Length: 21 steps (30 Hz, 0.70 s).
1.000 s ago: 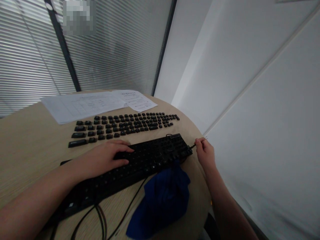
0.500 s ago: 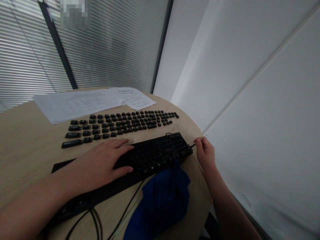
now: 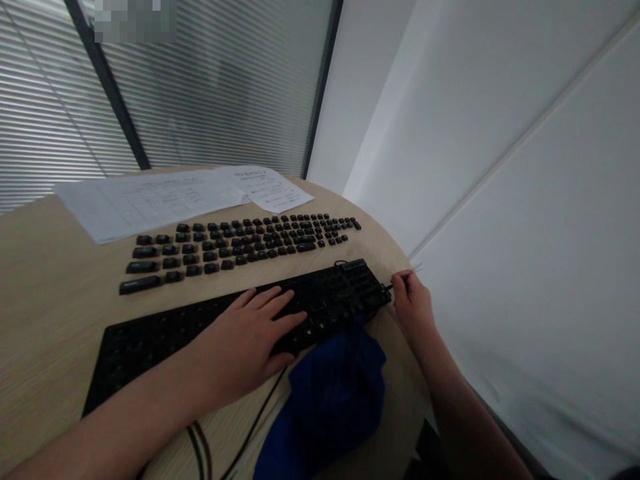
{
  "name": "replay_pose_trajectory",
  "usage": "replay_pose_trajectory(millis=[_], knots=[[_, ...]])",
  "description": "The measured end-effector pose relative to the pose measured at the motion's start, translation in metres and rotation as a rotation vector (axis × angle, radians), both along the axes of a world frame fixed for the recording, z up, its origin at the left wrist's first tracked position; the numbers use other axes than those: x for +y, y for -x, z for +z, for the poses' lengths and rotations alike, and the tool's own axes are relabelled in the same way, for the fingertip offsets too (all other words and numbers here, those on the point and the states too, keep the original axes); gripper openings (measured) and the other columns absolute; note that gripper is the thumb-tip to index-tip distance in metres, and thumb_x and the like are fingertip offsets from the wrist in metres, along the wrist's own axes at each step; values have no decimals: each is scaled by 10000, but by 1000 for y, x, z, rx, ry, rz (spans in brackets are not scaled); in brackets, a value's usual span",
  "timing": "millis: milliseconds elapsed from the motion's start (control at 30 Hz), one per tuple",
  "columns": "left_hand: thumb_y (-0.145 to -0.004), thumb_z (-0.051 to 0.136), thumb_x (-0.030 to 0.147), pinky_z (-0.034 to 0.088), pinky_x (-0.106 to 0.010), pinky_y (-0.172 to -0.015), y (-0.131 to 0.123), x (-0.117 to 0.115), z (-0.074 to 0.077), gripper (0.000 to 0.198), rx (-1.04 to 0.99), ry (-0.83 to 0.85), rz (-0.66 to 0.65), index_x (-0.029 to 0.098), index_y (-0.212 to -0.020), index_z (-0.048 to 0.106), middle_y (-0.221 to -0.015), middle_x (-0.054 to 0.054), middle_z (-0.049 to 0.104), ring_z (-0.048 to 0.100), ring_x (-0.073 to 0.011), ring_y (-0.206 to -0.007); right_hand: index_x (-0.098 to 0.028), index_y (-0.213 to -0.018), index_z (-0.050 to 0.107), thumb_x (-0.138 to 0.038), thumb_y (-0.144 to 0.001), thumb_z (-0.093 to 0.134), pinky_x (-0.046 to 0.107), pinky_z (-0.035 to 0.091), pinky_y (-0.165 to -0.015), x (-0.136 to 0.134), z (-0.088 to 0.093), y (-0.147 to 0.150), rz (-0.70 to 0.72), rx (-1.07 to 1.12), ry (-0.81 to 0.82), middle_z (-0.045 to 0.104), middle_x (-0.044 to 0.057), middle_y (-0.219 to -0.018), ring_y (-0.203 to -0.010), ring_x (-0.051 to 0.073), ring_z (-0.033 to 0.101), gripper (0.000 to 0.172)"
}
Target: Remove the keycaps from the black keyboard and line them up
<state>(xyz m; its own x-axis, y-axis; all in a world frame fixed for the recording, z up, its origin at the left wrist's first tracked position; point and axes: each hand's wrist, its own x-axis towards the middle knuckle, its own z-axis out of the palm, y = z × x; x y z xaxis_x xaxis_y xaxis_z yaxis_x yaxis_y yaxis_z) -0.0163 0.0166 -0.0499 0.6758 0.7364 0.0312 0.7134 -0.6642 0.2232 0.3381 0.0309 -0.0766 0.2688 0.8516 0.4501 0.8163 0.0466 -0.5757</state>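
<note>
A black keyboard (image 3: 200, 320) lies slantwise on the round wooden table, most of its keycaps off. My left hand (image 3: 255, 333) rests flat across its middle, fingers spread. Just past the keyboard's right end, my right hand (image 3: 411, 293) pinches a thin dark tool (image 3: 389, 287) that looks like a wire keycap puller. Fine prongs stick out behind the fingers, and the other end meets the keyboard's right edge. Behind the keyboard, several loose black keycaps (image 3: 250, 243) stand in rows. A blue cloth (image 3: 330, 400) lies against the keyboard's near side.
White printed papers (image 3: 160, 197) cover part of the table's far side. A black cable (image 3: 260, 413) runs toward me from beneath the keyboard. The table edge (image 3: 400, 250) curves close to a white wall (image 3: 525, 233) on the right. Glass with blinds (image 3: 225, 100) stands behind.
My left hand has slid right along the keyboard and spread its fingers. The keyboard's left part now shows more. My right hand keeps its pinch on the tool, nearly in place.
</note>
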Motion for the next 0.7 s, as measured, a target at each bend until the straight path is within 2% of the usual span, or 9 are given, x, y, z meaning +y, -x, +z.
replay_pose_trajectory(millis=[500, 600, 700], knots=[[-837, 724, 441, 339, -674, -1192, -1, -2, 5, 610, 46, 1, 15, 359, -1436, 643, -1634, -131, 471, 447, -434, -1487, -220, -888, 609, -516, -981, 505, 327, 447, -571, 1, -7, -3, -46, 67, -70, 687, 49, -676, -645, 243, 660, 327], [-850, 716, 400, 331, -663, -1200, -3, -5, 10, 610, 68, 4, 22, 351, -1452, 630, -1640, -135, 462, 434, -421, -1500, -220, -868, 592, -507, -970, 526, 315, 445, -552, 1, -7, -4, -45, 78, -113, 667, 26, -656, -611, 225, 650, 312], [-838, 730, 362, 317, -656, -1211, -4, -6, 12, 620, 77, 18, 33, 339, -1449, 635, -1638, -138, 465, 425, -420, -1507, -228, -882, 547, -497, -995, 493, 304, 461, -528, 1, -5, -6, -64, 166, -224, 617, -19, -597, -540, 202, 631, 297]])
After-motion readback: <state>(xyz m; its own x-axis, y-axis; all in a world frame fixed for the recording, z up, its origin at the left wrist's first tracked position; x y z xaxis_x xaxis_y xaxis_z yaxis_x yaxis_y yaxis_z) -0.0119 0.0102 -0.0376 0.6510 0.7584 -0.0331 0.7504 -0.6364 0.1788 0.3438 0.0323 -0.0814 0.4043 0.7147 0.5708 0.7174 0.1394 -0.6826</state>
